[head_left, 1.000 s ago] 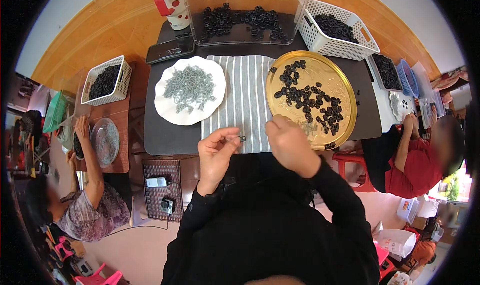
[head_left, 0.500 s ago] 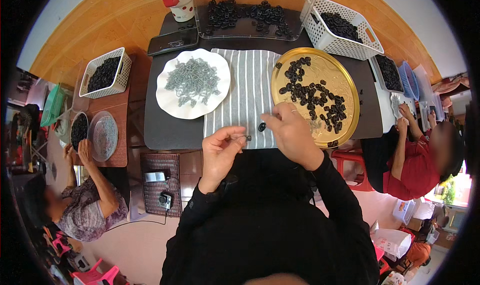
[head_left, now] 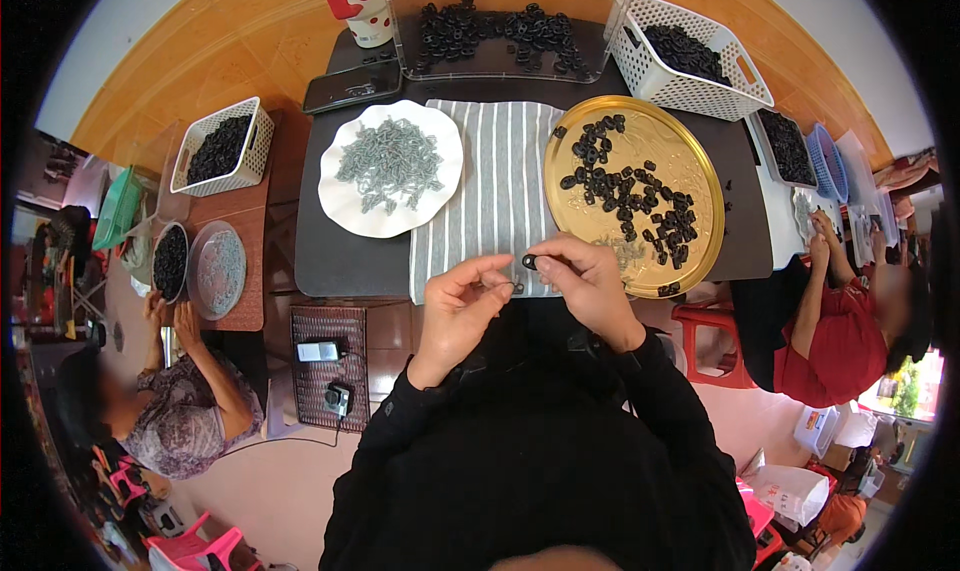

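My left hand (head_left: 460, 309) is closed in a pinch over the near edge of a striped cloth (head_left: 490, 171). A small dark metallic piece (head_left: 517, 287) sticks out from its fingertips, too small to name exactly. Close beside it, my right hand (head_left: 592, 289) pinches a black oval piece with a hole (head_left: 529, 262) between thumb and index finger. The two pieces are near each other but apart. Left of the cloth, a white wavy-edged plate (head_left: 335, 206) holds a heap of small grey metallic pieces (head_left: 390, 161). On the right, a round gold tray (head_left: 700, 171) carries scattered black pieces (head_left: 630, 196).
At the back stand a clear bin (head_left: 490, 75) of black pieces, a spotted tumbler (head_left: 372, 21), a phone (head_left: 350, 87) and a white basket (head_left: 690, 86). Co-workers sit left (head_left: 190, 421) and right (head_left: 835, 331). A wicker stand (head_left: 330, 371) bears small devices.
My right hand has come in nearer to my left and now grips the black oval piece firmly at its fingertips. My left hand has shifted slightly right, still pinching the small piece.
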A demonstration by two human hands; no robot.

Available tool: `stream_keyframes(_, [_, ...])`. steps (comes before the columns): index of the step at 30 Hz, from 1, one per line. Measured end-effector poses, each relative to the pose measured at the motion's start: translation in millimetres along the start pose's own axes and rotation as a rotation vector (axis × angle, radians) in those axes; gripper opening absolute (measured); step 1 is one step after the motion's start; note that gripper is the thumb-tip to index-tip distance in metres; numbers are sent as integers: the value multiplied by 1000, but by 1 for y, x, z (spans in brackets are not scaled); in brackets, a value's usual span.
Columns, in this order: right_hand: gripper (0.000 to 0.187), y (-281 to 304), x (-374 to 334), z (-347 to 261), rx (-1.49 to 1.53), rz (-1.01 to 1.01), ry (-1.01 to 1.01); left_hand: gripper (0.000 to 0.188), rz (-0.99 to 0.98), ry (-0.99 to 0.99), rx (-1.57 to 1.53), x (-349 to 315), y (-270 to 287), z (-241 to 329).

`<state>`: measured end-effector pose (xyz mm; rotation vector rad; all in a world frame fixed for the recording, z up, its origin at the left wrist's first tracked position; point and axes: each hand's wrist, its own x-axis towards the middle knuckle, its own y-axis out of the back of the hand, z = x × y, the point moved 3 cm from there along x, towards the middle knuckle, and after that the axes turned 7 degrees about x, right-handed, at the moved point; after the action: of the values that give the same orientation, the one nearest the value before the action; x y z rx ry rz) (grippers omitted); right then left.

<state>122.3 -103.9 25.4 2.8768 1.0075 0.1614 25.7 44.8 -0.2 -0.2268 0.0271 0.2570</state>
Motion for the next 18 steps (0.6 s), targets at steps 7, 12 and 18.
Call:
stream_keyframes(7, [8, 2, -7, 12, 331, 23, -171, 37, -56, -39, -13, 2, -12, -1])
stream_keyframes(12, [9, 1, -9, 7, 316, 6, -159, 35, -38, -25, 6, 2, -15, -2])
stream_keyframes(18, [8, 0, -12, 7, 319, 12, -133, 32, -13, -10, 10, 0, -15, -3])
